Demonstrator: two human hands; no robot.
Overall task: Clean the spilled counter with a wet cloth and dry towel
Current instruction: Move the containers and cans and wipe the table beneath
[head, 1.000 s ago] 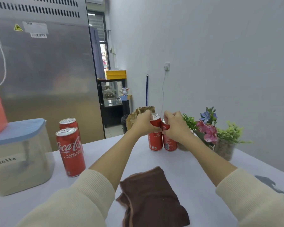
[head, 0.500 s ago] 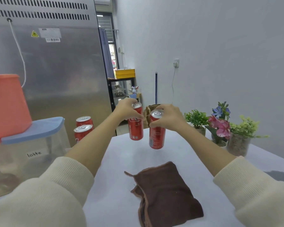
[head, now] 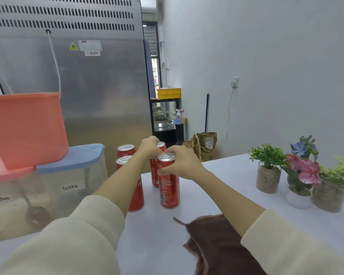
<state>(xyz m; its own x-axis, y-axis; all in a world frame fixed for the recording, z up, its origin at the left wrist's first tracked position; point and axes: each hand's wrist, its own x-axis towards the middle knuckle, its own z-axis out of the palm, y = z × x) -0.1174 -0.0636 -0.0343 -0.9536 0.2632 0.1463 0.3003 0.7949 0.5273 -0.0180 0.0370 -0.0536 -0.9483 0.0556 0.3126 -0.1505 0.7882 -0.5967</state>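
Hands each grip a red can: the left hand (head: 149, 148) holds the far can (head: 155, 175), the right hand (head: 182, 162) the near can (head: 168, 187), both standing on the white bench (head: 226, 175). Brown cloth (head: 216, 245) lies crumpled on the bench below the right forearm.

Bright, even indoor light with soft, faint shadows. Wide-angle bending curves the edges. The nearest sleeves look slightly blurred.
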